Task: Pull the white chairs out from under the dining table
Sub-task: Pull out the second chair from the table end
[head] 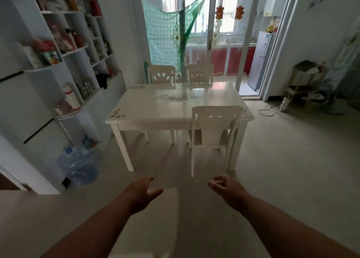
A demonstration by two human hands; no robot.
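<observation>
from the head view, the dining table [175, 109] stands mid-room. one white chair [214, 129] is tucked under its near edge, two more chairs [161, 74] sit at its far side. both arms reach toward it: left hand [143, 194] spread wide, right hand [227, 188] loosely curled, seemingly holding nothing.

pale floor [272, 170] — carries dining table [175, 105], near chair [213, 133], water jug [78, 165].
</observation>
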